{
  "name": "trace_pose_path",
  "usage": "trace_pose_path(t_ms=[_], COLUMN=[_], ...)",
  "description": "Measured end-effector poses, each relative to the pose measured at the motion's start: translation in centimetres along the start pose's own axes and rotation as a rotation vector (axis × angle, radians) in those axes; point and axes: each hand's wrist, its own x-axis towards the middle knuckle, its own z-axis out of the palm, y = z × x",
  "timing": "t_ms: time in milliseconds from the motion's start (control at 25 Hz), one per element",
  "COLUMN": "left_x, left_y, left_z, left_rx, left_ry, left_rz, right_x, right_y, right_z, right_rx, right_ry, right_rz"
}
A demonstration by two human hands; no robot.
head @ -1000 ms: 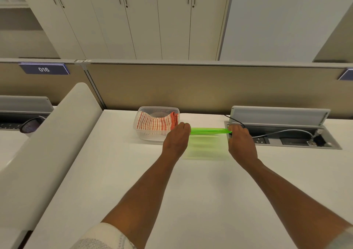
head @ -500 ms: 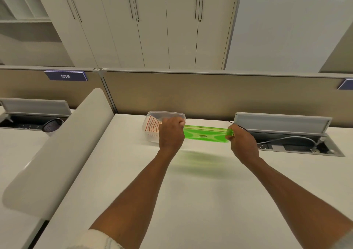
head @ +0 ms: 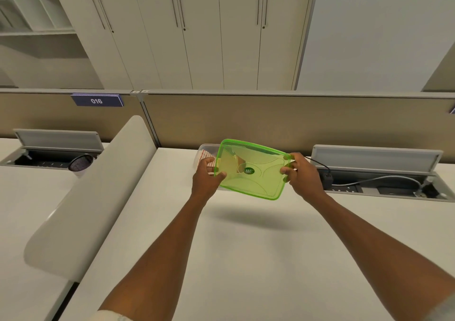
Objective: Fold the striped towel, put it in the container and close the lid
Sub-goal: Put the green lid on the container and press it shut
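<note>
A translucent green lid [head: 251, 170] hangs in the air above the white desk, tilted so its face turns toward me. My left hand [head: 205, 177] grips its left edge and my right hand [head: 301, 175] grips its right edge. Behind the lid stands the clear plastic container [head: 205, 148], mostly hidden. The folded red-and-white striped towel [head: 205, 153] lies inside it; only a corner shows, with more seen dimly through the lid.
A white curved divider [head: 98, 192] runs along the desk's left side. An open cable tray [head: 384, 185] with a raised flap, a plug and a grey cable sits at the right. A tan partition [head: 270, 121] backs the desk.
Both hands have lifted the green lid higher and tipped it from edge-on to face toward me. It has shifted left, now covering most of the container.
</note>
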Motion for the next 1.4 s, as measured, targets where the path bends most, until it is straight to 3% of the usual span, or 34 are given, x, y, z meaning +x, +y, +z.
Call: trace_pose_path(t_ms=[320,440,640,1040,1400], left_x=[2.6,4.5,8.5,13.1,14.8], left_y=[-2.1,-3.4,-5.0,-6.5,-7.8], left_z=[-2.7,-3.5,-3.9,-1.4,-0.5], left_rx=[0.152,0.197,0.355,0.653,0.647], left_ry=[-0.015,0.003,0.014,0.070,0.051], left_rz=[0.039,0.005,-0.027,-0.008,-0.014], right_x=[1.8,2.8,4.7,9.0,10.4], right_y=[-2.1,-2.5,-2.4,-1.1,-1.0], right_z=[4.7,6.8,10.4,15.1,16.9], right_rx=[0.226,0.275,0.199,-0.125,-0.218], right_ry=[0.093,0.023,-0.131,-0.114,-0.091], right_rz=[0.102,0.098,0.110,0.104,0.197])
